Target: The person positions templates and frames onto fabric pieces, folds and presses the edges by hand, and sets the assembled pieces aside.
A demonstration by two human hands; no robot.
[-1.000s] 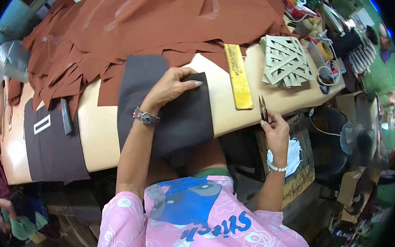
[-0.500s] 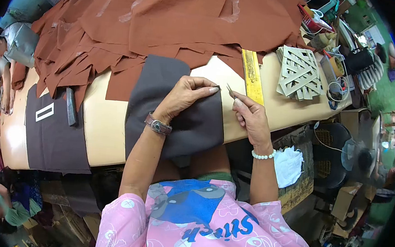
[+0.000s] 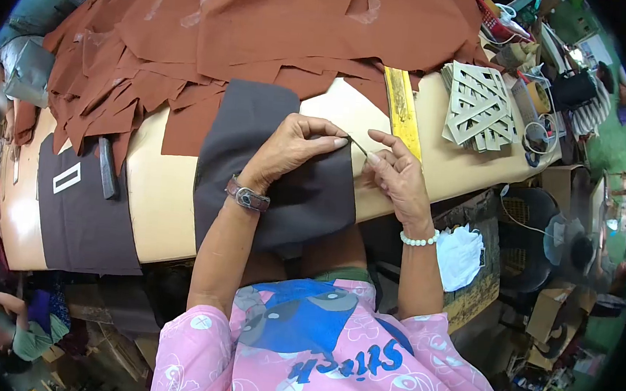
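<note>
Dark grey fabric [image 3: 305, 202], matte and curved at its far edge, hangs over the near edge of the table [image 3: 161, 206]; the left hand [image 3: 287, 146] pinches its right corner in a narrow grip, the right hand [image 3: 399, 180] holds a slim tool [image 3: 359, 148].

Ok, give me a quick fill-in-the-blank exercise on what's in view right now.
The dark cloth is pinched by the ____ hand.
The long strip near the right hand is mainly ____ in colour.
The bead bracelet circles the ____ wrist.
Missing words: left; yellow; right.
</note>
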